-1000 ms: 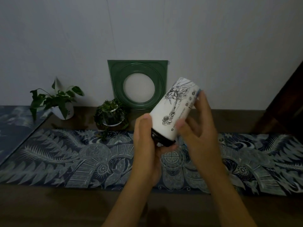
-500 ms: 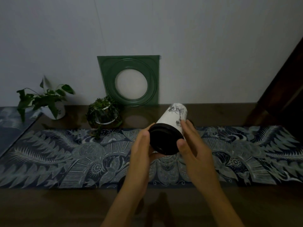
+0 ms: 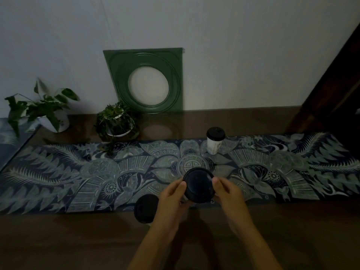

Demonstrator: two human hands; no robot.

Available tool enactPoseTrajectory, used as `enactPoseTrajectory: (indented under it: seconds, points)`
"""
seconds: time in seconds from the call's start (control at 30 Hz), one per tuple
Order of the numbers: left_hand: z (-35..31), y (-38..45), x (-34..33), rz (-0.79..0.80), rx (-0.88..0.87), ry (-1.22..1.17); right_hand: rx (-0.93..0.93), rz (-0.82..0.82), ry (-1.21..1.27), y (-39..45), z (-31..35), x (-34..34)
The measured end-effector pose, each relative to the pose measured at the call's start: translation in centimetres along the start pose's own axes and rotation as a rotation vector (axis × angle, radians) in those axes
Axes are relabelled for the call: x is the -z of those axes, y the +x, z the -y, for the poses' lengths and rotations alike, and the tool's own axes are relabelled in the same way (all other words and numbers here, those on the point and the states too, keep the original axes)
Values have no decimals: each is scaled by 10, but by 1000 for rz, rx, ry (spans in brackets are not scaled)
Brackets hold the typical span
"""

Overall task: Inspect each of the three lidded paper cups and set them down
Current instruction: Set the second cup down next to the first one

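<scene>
Both hands hold one lidded paper cup (image 3: 199, 185) upright over the front of the patterned runner; only its black lid shows from above. My left hand (image 3: 171, 199) grips its left side and my right hand (image 3: 228, 193) its right side. A second cup (image 3: 146, 208), black lid up, stands at the runner's front edge just left of my left hand, partly hidden by it. The third cup (image 3: 214, 140), white with a black lid, stands upright near the runner's far edge.
A dark wooden table (image 3: 78, 240) carries the blue patterned runner (image 3: 58, 176). A green square frame (image 3: 148, 80) leans on the wall behind. Two potted plants, one (image 3: 116, 121) near the centre and another (image 3: 44, 112) at the far left, stand at the back.
The cup was tilted on its side in the air with its printed wall showing; it has turned upright and come down low over the runner. The view has tipped down, and the other two cups now show.
</scene>
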State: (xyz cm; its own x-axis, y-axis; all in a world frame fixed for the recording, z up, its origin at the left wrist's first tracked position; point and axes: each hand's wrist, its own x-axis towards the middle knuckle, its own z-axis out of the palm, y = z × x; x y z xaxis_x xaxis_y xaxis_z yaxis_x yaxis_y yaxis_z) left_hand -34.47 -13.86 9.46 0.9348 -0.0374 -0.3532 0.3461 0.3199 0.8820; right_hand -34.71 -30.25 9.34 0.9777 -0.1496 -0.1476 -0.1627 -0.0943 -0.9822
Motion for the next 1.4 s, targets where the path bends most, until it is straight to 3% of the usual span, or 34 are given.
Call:
enactPoseTrajectory:
  seconds: [0.37, 0.93, 1.13, 1.3, 1.4]
  points:
    - [71, 22, 19, -110, 316, 37, -376, 22, 150, -2, -74, 2]
    - [101, 26, 30, -166, 374, 43, -484, 33, 104, -2, -110, -7]
    - [102, 27, 26, -172, 282, 151, -418, 34, 17, -1, -110, -7]
    - [102, 31, 27, -158, 43, 441, -276, -16, -124, 4, -108, -1]
    - [97, 33, 23, -144, -179, 685, -154, -62, -345, 8, -97, 5]
